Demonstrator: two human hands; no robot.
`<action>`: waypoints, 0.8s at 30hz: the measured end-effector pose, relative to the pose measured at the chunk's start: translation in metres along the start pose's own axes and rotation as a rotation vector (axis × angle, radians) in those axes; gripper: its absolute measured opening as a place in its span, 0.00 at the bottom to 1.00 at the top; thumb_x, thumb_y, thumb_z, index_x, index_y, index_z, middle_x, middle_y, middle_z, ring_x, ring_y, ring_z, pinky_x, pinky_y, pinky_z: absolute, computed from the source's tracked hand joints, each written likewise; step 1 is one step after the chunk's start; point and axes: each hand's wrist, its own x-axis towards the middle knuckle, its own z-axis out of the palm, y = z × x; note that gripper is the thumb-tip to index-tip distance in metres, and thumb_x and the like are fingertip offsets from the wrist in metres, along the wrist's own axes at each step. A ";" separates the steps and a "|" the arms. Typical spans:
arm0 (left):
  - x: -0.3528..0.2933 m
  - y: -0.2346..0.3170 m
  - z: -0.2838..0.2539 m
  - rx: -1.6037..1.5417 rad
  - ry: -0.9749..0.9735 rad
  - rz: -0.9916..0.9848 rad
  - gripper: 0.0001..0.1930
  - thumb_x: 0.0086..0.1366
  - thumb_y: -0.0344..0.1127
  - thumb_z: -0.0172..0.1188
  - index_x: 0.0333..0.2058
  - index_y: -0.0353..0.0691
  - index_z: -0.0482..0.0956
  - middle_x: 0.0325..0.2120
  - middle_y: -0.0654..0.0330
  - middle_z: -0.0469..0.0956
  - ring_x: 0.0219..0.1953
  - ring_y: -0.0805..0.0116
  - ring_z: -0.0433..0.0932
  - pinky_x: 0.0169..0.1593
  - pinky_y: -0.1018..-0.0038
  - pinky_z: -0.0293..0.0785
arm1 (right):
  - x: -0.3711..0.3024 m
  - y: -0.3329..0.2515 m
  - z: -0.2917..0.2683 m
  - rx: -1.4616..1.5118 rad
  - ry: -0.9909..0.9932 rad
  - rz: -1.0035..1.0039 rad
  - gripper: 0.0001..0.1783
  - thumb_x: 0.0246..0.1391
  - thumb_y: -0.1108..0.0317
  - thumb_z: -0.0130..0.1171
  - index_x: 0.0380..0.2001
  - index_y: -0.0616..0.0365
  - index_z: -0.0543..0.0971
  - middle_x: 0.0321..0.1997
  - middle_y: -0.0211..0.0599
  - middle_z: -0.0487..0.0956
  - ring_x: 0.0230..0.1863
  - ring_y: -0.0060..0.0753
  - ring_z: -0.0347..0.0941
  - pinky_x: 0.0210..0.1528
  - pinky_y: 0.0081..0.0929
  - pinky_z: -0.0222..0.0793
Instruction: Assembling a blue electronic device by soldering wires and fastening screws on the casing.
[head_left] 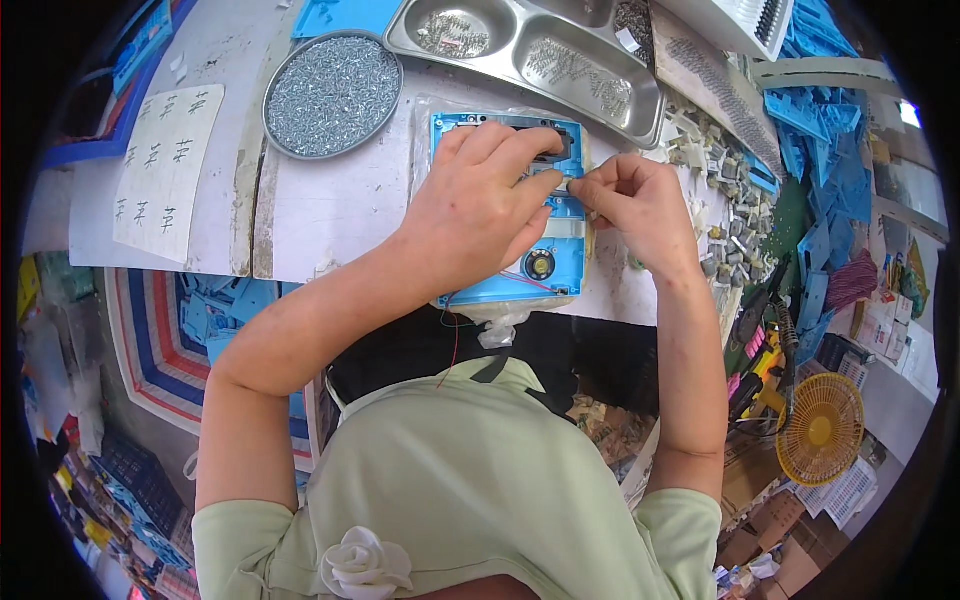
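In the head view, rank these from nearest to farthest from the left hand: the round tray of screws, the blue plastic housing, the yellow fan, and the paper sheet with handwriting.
1. Blue plastic housing: directly under the left hand, touching it.
2. Round tray of screws: up and to the left on the table.
3. Paper sheet with handwriting: far left of the table.
4. Yellow fan: low on the right, off the table.

Light blue plastic casing [560,262], white bench [330,210], silver compartment tray [520,45], yellow fan [820,430] near right, pale green shirt [470,480].
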 end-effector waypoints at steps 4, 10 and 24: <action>0.006 -0.002 -0.003 -0.073 -0.029 -0.066 0.15 0.51 0.30 0.70 0.39 0.39 0.81 0.48 0.58 0.76 0.45 0.56 0.76 0.49 0.61 0.70 | 0.003 0.012 0.005 0.025 0.013 -0.028 0.11 0.54 0.68 0.71 0.25 0.64 0.81 0.24 0.30 0.81 0.24 0.17 0.72 0.26 0.20 0.67; 0.026 -0.011 0.003 -0.037 -0.014 0.013 0.12 0.52 0.27 0.68 0.34 0.38 0.76 0.41 0.54 0.76 0.40 0.52 0.77 0.44 0.59 0.75 | 0.000 0.010 0.012 -0.152 0.086 -0.191 0.13 0.51 0.65 0.72 0.24 0.63 0.80 0.19 0.31 0.78 0.21 0.18 0.71 0.26 0.24 0.67; 0.050 -0.008 -0.001 0.114 -0.117 0.083 0.11 0.53 0.28 0.69 0.31 0.37 0.74 0.38 0.53 0.78 0.36 0.52 0.80 0.36 0.61 0.78 | 0.018 0.024 -0.124 -0.095 0.524 -0.219 0.08 0.54 0.67 0.68 0.34 0.59 0.84 0.34 0.36 0.85 0.33 0.29 0.80 0.37 0.31 0.75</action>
